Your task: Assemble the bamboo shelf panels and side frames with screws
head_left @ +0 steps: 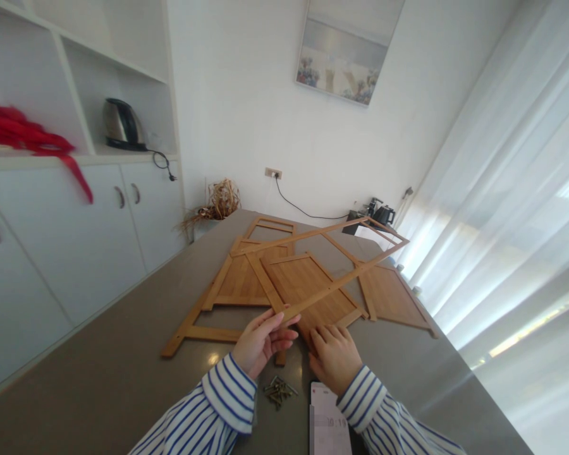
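1. Pinching one near corner of a hollow wooden frame (332, 291), the left hand (265, 341) has thumb and index finger together on the wood, other fingers loosely curled. I'd guess a light corner hold is enough because the rails are so thin.
2. That frame slants off toward 2 o'clock from the pinch, over the flat pieces. Can't tell if its far end floats or leans on something, but the tilt probably comes from being held at just one corner.
3. The right hand (334, 354) sits at about 3 o'clock from the left, fingers bent down over the near end of the middle wooden panel (296, 278). Could be steadying it; honestly can't tell if it's gripping or only resting.
4. More flat wood overlaps ahead: a left framed panel (239, 284) around 11 o'clock and a right framed panel (401, 294) around 2. Looks like they're laid flat on the grey tabletop (104, 379) so they don't tip.
5. Little pile of screws (279, 392) at 6 o'clock, between the forearms. Handy spot, easy reach for either hand, I reckon.
6. Phone (329, 420) lies face up at 6 o'clock from the right hand, presumably so the digits can be read at a glance.
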Tool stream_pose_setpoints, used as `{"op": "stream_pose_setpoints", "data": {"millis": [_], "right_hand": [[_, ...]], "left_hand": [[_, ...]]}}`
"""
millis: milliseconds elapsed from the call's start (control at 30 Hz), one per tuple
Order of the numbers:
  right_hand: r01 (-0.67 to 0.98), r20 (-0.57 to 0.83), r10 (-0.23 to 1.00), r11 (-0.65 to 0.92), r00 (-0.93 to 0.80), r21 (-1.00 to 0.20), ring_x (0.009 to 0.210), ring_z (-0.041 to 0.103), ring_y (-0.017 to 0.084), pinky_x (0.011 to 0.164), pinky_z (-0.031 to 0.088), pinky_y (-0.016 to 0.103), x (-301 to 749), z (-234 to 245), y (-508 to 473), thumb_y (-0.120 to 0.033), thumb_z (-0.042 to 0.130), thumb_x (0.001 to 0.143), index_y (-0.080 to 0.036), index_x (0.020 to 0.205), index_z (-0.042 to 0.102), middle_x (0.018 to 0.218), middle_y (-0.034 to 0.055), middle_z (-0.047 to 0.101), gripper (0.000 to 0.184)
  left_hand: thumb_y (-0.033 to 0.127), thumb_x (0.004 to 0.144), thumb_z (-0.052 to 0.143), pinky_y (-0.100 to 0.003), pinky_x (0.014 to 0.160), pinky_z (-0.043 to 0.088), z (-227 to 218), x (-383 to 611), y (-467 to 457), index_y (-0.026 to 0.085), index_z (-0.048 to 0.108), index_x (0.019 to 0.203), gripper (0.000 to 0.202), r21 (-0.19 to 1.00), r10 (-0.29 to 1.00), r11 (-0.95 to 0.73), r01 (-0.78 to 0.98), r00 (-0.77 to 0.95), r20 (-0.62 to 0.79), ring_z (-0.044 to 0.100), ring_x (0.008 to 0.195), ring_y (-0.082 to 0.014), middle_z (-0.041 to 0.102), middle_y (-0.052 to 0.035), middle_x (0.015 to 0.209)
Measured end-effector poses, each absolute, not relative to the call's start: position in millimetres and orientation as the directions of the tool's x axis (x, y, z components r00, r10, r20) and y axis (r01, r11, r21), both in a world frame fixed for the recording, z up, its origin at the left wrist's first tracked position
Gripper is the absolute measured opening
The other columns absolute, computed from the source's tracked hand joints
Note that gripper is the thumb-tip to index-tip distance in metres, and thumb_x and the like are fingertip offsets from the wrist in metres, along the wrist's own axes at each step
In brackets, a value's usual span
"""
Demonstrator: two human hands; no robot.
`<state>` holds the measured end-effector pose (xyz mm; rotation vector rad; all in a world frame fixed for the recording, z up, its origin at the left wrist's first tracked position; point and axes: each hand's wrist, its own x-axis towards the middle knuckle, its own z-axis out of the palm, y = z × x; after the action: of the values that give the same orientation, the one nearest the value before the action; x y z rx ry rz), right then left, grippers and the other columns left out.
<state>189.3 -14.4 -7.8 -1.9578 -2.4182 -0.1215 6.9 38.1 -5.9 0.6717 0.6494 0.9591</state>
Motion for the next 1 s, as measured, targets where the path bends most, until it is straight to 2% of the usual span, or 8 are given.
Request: {"op": "stream_pose_setpoints", "data": {"millis": [167, 433, 733, 800, 867, 933, 1000], "right_hand": [[0.961, 0.046, 0.96, 0.273, -0.275, 0.032, 0.113, 0.051, 0.027, 0.1, 0.026, 0.04, 190.7, -5.2, -21.7, -0.04, 0.053, 0.081, -0.019, 0.124, 0.055, 0.122, 0.011, 0.06, 0.048], [0.961, 0.048, 0.959, 0.278, -0.278, 0.0, 0.114, 0.05, 0.027, 0.099, 0.028, 0.041, 192.6, -4.7, -23.3, -0.042, 0.055, 0.081, -0.019, 0.123, 0.055, 0.123, 0.0111, 0.06, 0.048], [0.956, 0.076, 0.962, 0.271, -0.264, -0.115, 0.12, 0.047, 0.028, 0.101, 0.026, 0.044, 201.2, -7.5, -24.6, -0.043, 0.055, 0.081, -0.021, 0.123, 0.056, 0.128, 0.01, 0.057, 0.047], [0.941, 0.107, 0.967, 0.249, -0.23, -0.229, 0.12, 0.047, 0.028, 0.102, 0.025, 0.045, 204.4, -8.7, -26.0, -0.042, 0.057, 0.08, -0.022, 0.12, 0.058, 0.127, 0.0096, 0.058, 0.045], [0.884, 0.15, 0.977, 0.204, -0.154, -0.421, 0.118, 0.049, 0.029, 0.102, 0.027, 0.045, 208.9, -9.5, -26.6, -0.04, 0.059, 0.078, -0.022, 0.115, 0.062, 0.123, 0.0098, 0.061, 0.042], [0.789, 0.175, 0.983, 0.148, -0.052, -0.597, 0.113, 0.053, 0.029, 0.1, 0.031, 0.044, 214.9, -9.8, -25.8, -0.04, 0.06, 0.077, -0.02, 0.111, 0.065, 0.117, 0.0113, 0.064, 0.039], [0.713, 0.176, 0.984, 0.101, 0.032, -0.694, 0.107, 0.058, 0.028, 0.095, 0.038, 0.042, 221.6, -9.5, -23.5, -0.043, 0.057, 0.079, -0.018, 0.111, 0.064, 0.112, 0.0126, 0.066, 0.041]], "left_hand": [[0.016, 0.086, 0.055, -0.02, 0.05, 0.056, -6.3, 7.1, 37.2, 0.008, 0.056, 0.11, 0.025, 0.74, 0.87, 0.43, -0.517, 0.456, -0.187, 0.069, 0.059, -0.0139, 0.071, -0.0174, 0.1], [0.018, 0.087, 0.052, -0.021, 0.047, 0.055, -8.5, 8.8, 34.3, 0.007, 0.056, 0.109, 0.024, 0.71, 0.848, 0.465, -0.529, 0.495, -0.187, 0.068, 0.055, -0.015, 0.072, -0.0188, 0.095], [0.019, 0.088, 0.051, -0.022, 0.046, 0.054, -11.6, 9.0, 33.2, 0.007, 0.056, 0.108, 0.024, 0.702, 0.836, 0.473, -0.533, 0.522, -0.167, 0.068, 0.055, -0.0153, 0.071, -0.0193, 0.096], [0.018, 0.088, 0.052, -0.021, 0.046, 0.054, -10.1, 8.9, 32.6, 0.007, 0.056, 0.107, 0.023, 0.708, 0.835, 0.472, -0.525, 0.524, -0.168, 0.067, 0.054, -0.015, 0.072, -0.0194, 0.095], [0.017, 0.087, 0.052, -0.021, 0.046, 0.054, -7.9, 8.8, 31.8, 0.007, 0.057, 0.106, 0.022, 0.715, 0.835, 0.47, -0.517, 0.523, -0.17, 0.067, 0.054, -0.0148, 0.072, -0.0193, 0.094], [0.016, 0.087, 0.051, -0.021, 0.046, 0.054, -5.9, 8.3, 31.4, 0.007, 0.056, 0.107, 0.023, 0.722, 0.836, 0.466, -0.512, 0.521, -0.17, 0.067, 0.054, -0.0148, 0.072, -0.0188, 0.094], [0.016, 0.087, 0.051, -0.021, 0.046, 0.054, -4.8, 7.3, 31.6, 0.007, 0.056, 0.11, 0.025, 0.729, 0.84, 0.459, -0.508, 0.515, -0.171, 0.067, 0.054, -0.0147, 0.072, -0.0181, 0.093]]}}
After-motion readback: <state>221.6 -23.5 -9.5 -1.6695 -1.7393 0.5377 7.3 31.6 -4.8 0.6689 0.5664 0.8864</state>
